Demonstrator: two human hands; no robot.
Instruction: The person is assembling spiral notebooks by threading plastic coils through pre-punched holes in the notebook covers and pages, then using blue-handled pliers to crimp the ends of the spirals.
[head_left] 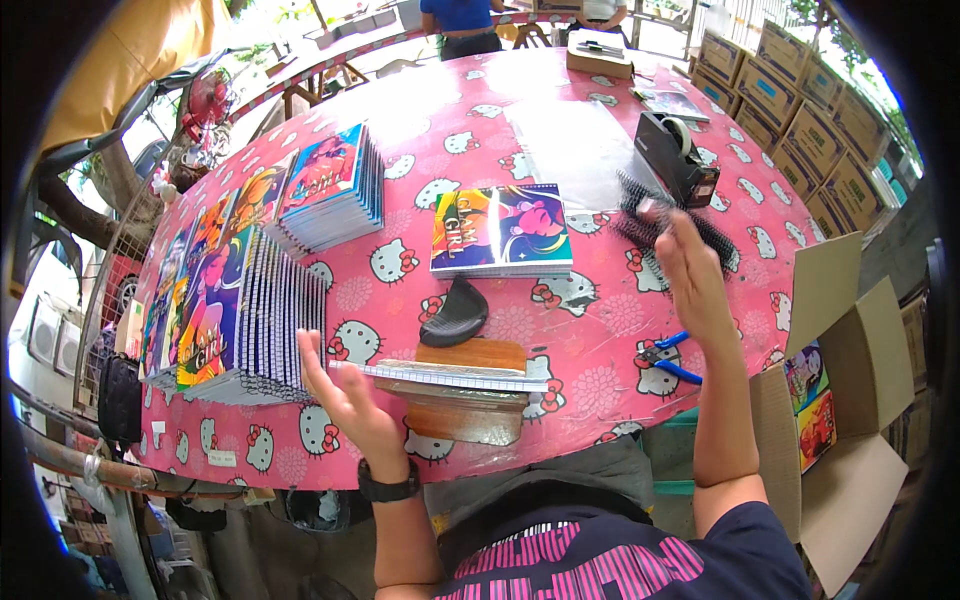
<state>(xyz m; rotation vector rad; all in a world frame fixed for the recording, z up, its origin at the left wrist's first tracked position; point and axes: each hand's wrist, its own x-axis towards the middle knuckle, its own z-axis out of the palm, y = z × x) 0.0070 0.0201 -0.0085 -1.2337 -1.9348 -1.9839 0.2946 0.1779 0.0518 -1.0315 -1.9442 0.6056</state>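
My left hand (358,412), a dark watch on its wrist, is held with fingers spread at the left end of a notebook (450,378) seen edge-on. This notebook lies across a brown wooden board (465,421) near me. My right hand (695,285) is raised with fingers stretched out, beside a pile of black spiral coils (715,240); nothing shows in it. Between the hands stands a small stack of colourful spiral notebooks (500,230). A smooth black curved piece (455,312), its kind unclear, touches the board's far side. Blue-handled pliers (680,371) lie left of my right forearm.
At left stand tall notebook stacks (225,310) and another stack (335,190) behind them. A black tape dispenser (680,160) and clear plastic sheets (575,150) lie farther back. An open carton (855,400) with notebooks is at right, below piled cartons (815,140). People are beyond the table.
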